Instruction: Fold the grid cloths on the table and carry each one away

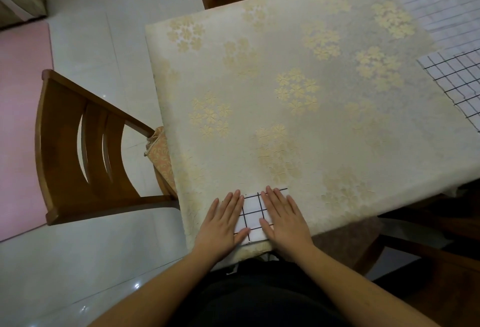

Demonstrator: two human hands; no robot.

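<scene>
Head view | left hand [223, 219] flat, fingers straight, pressing small folded white black-grid cloth [253, 215] at near edge of floral-clothed desk [285, 93] | right hand [281, 216] likewise flat | risk: folds may spring open when lifted | far-right grid cloth [457, 80] cut off by frame.

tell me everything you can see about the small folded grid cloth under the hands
The folded grid cloth is a small white rectangle crossed by thin black grid lines, looking like thin fabric folded compactly. It lies flat at the near edge of the table, on the cream floral covering. The left hand and right hand press on it with straight, flat fingers, one on each side, leaving only a middle strip and the far right corner showing.
</scene>
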